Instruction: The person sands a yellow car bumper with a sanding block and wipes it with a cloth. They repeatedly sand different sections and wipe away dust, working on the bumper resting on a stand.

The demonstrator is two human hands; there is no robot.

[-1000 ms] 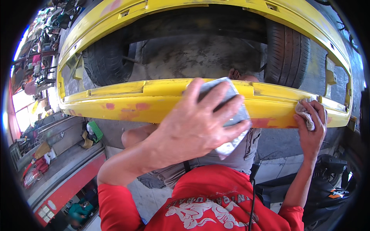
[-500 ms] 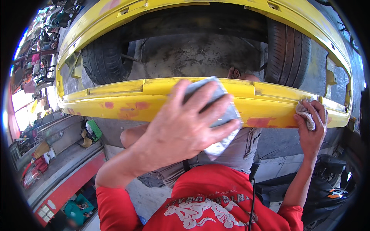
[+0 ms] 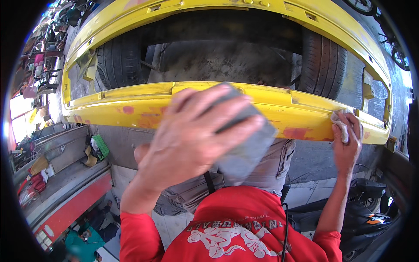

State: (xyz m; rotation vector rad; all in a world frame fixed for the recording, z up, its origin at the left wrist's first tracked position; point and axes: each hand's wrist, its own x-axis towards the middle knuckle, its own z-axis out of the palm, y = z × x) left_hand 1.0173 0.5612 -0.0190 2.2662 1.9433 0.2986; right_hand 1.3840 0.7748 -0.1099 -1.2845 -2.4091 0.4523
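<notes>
And here's the L hand, a bit blurred, gripping a flat grey pad, fingers spread across it, over the mid part of the yellow bumper's near bar; can't tell if pad & bumper touch. Over to the R hand: closed on a crumpled whitish cloth, up against the bumper's R end. Bumper runs L to R right across the scene, w/ reddish patches on its near face, incl. some b/w the hands. Thru the opening, beyond that near bar: L tyre, R tyre. Near side, the person's red shirt & greyish shorts. Out L, a green basket; near R, a dark motorbike.
</notes>
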